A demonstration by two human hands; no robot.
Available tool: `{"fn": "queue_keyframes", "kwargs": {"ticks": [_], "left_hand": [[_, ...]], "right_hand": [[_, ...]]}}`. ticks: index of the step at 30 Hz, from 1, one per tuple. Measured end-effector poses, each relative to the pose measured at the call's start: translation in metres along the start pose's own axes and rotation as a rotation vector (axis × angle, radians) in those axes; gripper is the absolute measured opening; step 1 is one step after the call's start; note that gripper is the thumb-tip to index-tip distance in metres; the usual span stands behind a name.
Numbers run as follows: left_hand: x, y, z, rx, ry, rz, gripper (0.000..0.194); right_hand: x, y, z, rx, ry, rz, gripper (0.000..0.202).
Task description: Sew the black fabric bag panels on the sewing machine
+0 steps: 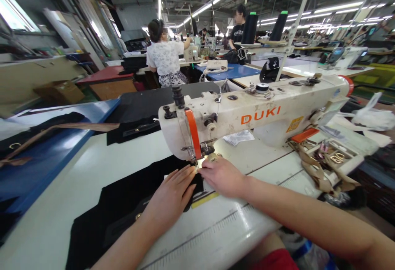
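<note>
A white sewing machine with an orange thread-lever guard stands before me, its lamp lighting the needle area. Black fabric lies on the bed and runs under the needle end; a small gold metal piece shows on it. My left hand rests flat on the fabric, fingers stretched toward the presser foot. Just right of the needle, my right hand has its fingers bent and pressed together at the lit spot. What they grip is hidden. The fingertips of both hands almost meet.
A tray with gold rings and tan straps sits at the right. Black pieces with a zipper lie behind the machine's left end. A blue table is at left. Thread cones stand behind; a person works farther back.
</note>
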State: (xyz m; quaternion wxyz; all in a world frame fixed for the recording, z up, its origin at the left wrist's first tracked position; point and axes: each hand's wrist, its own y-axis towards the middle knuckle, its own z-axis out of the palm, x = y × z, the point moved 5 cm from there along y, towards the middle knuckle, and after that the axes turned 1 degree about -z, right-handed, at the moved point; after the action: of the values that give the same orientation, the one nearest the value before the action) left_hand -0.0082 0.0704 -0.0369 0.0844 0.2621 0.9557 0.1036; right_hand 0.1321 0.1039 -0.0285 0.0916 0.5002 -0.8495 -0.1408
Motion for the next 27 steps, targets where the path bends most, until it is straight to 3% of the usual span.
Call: {"fn": "queue_keyframes", "kwargs": {"ticks": [10,21,27], "left_hand": [[0.0,0.002,0.0,0.037,0.029,-0.003,0.042],[0.015,0.015,0.005,-0.007,0.053,-0.04,0.042],[0.013,-0.006,-0.002,-0.006,0.015,-0.06,0.04]], "right_hand": [[0.0,-0.001,0.001,-0.038,-0.016,-0.029,0.011],[-0.003,0.0,0.003,-0.058,0.005,0.013,0.013],[0.001,-0.009,-0.006,-0.164,0.054,0.015,0.016]]}}
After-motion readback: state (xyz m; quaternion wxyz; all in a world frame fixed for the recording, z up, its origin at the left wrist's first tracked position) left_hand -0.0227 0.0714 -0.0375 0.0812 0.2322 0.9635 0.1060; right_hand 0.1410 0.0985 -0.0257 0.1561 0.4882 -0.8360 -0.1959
